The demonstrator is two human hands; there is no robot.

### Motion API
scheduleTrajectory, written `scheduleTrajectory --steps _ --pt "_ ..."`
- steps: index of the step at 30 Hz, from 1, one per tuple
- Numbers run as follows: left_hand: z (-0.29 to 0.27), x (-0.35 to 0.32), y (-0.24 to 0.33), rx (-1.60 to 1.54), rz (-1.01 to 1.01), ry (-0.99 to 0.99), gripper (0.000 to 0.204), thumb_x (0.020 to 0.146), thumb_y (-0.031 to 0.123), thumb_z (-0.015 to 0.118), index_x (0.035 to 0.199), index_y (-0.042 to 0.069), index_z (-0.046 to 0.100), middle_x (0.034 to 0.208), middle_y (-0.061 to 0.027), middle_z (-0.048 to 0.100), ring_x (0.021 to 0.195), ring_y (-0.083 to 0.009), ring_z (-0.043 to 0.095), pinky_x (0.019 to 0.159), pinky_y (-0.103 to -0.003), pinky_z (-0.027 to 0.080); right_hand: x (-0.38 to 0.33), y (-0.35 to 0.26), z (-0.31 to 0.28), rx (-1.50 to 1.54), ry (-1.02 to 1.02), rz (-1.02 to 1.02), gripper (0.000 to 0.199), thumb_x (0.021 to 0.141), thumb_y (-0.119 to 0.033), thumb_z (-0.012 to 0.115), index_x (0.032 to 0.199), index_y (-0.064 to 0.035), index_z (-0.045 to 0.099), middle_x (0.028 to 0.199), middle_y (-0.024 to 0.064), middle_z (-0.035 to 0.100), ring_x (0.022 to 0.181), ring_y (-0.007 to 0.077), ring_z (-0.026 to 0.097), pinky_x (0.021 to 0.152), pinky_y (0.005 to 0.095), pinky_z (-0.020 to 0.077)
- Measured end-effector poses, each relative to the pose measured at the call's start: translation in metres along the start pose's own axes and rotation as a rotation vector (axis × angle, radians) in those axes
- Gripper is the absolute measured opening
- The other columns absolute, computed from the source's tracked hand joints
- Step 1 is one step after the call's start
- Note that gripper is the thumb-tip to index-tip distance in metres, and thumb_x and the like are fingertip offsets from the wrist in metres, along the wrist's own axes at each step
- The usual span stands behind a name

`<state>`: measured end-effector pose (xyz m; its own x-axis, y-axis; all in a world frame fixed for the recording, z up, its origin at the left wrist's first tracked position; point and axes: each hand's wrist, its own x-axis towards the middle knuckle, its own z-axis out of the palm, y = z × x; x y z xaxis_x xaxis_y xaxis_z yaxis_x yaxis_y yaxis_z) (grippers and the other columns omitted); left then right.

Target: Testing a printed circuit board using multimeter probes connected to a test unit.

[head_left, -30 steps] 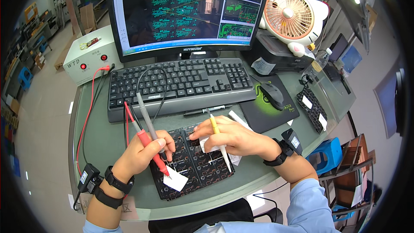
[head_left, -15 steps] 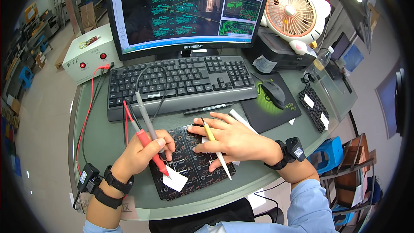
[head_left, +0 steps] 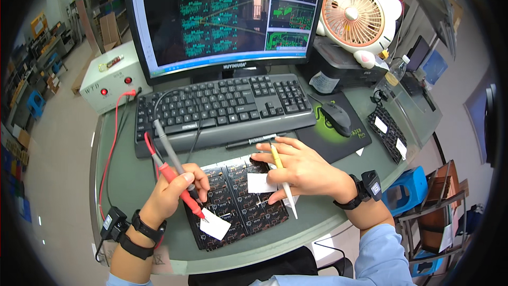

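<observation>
A dark circuit board panel [head_left: 243,217] lies on the desk between my hands. My left hand [head_left: 170,193] is closed around a red test probe [head_left: 190,202] and a grey test probe [head_left: 169,145] together. The red probe's tip meets the upper edge of a white label [head_left: 215,226] on the panel; I cannot tell whether it touches. My fingers partly hide the grey probe's tip. Over the panel's right side, my right hand [head_left: 315,173] holds a slim yellow-and-white pen-like tool [head_left: 279,163] between its fingers. Its fingertips are beside a second white label [head_left: 258,183].
Behind the panel are a marker pen [head_left: 254,141], a black keyboard [head_left: 227,111] and a monitor [head_left: 227,21]. A mouse [head_left: 336,118] sits on its pad to the right, near another dark board [head_left: 387,135]. Cables run from a white box [head_left: 114,82] at left.
My right hand has shifted right with the pen-like tool, its fingers drawn in, uncovering the second white label. My left hand keeps both probes in nearly the same place.
</observation>
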<state>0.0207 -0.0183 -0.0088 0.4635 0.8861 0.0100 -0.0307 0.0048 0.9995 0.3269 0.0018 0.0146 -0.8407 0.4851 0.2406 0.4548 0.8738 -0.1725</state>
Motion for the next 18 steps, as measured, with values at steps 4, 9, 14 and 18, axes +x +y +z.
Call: scheduleTrajectory --steps 4,9,14,18 --pt "-0.006 0.000 -0.009 -0.073 0.138 0.133 0.047 0.088 0.040 0.044 0.081 -0.004 0.059 0.066 -0.0117 0.060 0.059 -0.0172 0.059 0.057 -0.028 0.049 -0.002 0.005 0.008 0.098 0.106 0.103 0.039 0.077 -0.045 0.072 0.092 -0.0108 0.060 0.127 0.0085 0.060 0.116 0.0302 0.055 0.097 0.0429 0.0406" --pt "-0.001 -0.001 -0.010 -0.136 0.239 0.244 0.046 0.089 0.041 0.041 0.072 0.000 0.053 0.056 -0.0122 0.054 0.049 -0.0186 0.052 0.048 -0.029 0.043 -0.006 0.001 0.017 0.243 0.269 0.278 0.036 0.080 -0.036 0.074 0.101 -0.0117 0.056 0.128 0.0068 0.060 0.100 0.0321 0.059 0.085 0.0407 0.0457" --pt "-0.001 -0.003 -0.009 -0.140 0.322 0.212 0.048 0.090 0.043 0.041 0.073 0.000 0.052 0.055 -0.0123 0.052 0.050 -0.0192 0.051 0.047 -0.029 0.042 -0.008 0.002 0.023 0.428 0.289 0.362 0.032 0.082 -0.028 0.075 0.100 -0.0107 0.056 0.113 0.0084 0.063 0.099 0.0307 0.060 0.085 0.0401 0.0464" --pt "-0.003 -0.002 -0.010 -0.102 0.305 0.208 0.048 0.090 0.043 0.041 0.071 0.000 0.053 0.055 -0.0127 0.053 0.049 -0.0193 0.052 0.048 -0.029 0.043 -0.006 0.000 0.032 0.471 0.370 0.253 0.026 0.082 -0.018 0.074 0.099 -0.0088 0.056 0.103 0.0080 0.062 0.098 0.0291 0.060 0.084 0.0389 0.0465"
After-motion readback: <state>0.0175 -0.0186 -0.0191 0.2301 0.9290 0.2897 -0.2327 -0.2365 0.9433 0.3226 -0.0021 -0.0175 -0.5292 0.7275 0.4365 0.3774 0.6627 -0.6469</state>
